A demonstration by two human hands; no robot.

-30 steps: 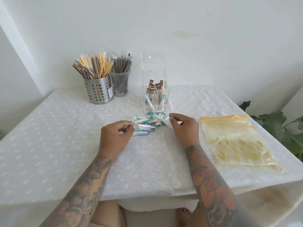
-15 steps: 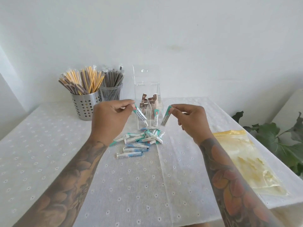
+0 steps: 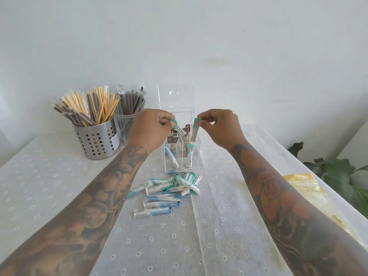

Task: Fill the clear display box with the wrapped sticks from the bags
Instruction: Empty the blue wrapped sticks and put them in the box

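The clear display box [image 3: 196, 156] stands at the middle back of the table, lid raised, with brown sticks in its rear cells and a blue and a teal stick in the front cells. My left hand [image 3: 147, 132] pinches a teal-tipped wrapped stick [image 3: 178, 127] by its top end over the box. My right hand [image 3: 221, 128] pinches another teal-tipped stick [image 3: 195, 130], its lower end inside the box opening. A pile of blue and teal wrapped sticks [image 3: 165, 191] lies on the tablecloth just in front of the box.
A perforated steel cup [image 3: 97, 141] of wrapped straws and a clear cup [image 3: 123, 124] of dark straws stand at the back left. An empty yellow-topped zip bag [image 3: 306, 188] lies near the table's right edge, beside a leafy plant [image 3: 338, 176].
Both hands picked a stick from the pile and rose with it to the top of the box. The camera view tilted up and moved closer.
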